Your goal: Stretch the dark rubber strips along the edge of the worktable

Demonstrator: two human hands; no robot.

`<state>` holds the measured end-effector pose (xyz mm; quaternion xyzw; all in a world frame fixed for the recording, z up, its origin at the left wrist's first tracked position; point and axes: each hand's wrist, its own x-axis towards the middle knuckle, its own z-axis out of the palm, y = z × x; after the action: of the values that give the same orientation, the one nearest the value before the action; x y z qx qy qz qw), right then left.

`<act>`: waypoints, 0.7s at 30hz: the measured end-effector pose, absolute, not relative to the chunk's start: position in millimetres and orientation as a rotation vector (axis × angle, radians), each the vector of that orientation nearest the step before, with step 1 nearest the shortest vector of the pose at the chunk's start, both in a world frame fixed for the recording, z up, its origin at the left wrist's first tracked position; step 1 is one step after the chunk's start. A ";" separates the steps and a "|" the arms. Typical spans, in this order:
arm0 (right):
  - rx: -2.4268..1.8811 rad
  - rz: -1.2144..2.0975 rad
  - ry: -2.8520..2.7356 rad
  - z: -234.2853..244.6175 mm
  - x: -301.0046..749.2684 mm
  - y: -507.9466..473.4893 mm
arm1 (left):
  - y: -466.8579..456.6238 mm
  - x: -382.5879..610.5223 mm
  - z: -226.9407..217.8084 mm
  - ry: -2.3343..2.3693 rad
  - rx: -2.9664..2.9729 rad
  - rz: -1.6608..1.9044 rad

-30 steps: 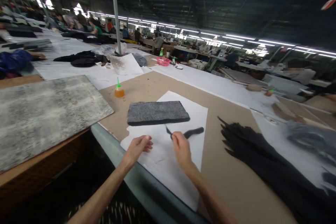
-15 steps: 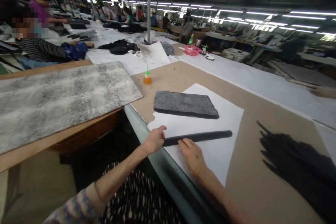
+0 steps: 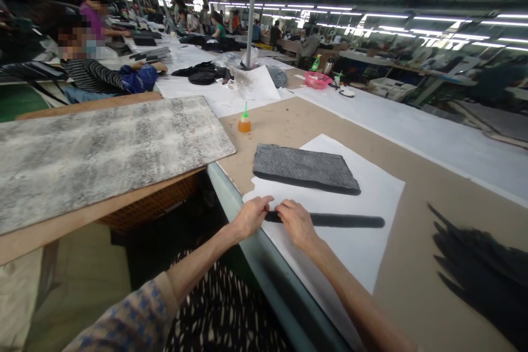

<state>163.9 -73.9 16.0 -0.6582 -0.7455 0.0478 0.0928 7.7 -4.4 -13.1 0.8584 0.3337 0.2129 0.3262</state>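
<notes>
A long black strip [image 3: 342, 221] lies flat on a white paper sheet [image 3: 371, 198] on the brown table. My left hand [image 3: 251, 215] presses its fingers on the strip's left end. My right hand [image 3: 297, 223] lies right beside it, fingers curled down onto the same end of the strip. Just behind the strip sits a grey felt pad [image 3: 304, 166] on the same sheet. Both hands are near the table's front edge.
A pile of black strips [image 3: 482, 275] lies at the right. An orange glue bottle [image 3: 245, 121] stands behind the pad. A mottled grey board [image 3: 99, 148] lies to the left. Other people work at tables further back; a pink basket [image 3: 317, 80] is there.
The strip was held up by my right hand, then laid flat on the paper. My right hand has slid left along it to meet my left hand at its end.
</notes>
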 end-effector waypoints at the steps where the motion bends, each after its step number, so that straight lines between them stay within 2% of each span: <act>1: -1.945 0.122 -2.226 14.6 163.6 -72.9 | -3.2 6.1 -12.0 0.875 2.300 0.556; 9: -1.742 -0.130 -2.245 -2.8 165.6 -74.8 | 3.6 -4.3 -6.4 0.867 2.609 0.407; 14: -1.639 -0.191 -2.259 -6.3 166.9 -77.1 | 4.2 -8.7 -10.9 0.764 2.683 0.433; 21: -1.542 -0.308 -2.424 -8.3 171.9 -81.0 | -0.9 -13.0 -3.7 0.585 2.920 0.292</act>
<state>171.9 -81.0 -8.3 -0.5295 -0.8323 -0.1056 0.1259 -13.0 -0.9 -3.7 0.9732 0.1948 0.0973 0.0744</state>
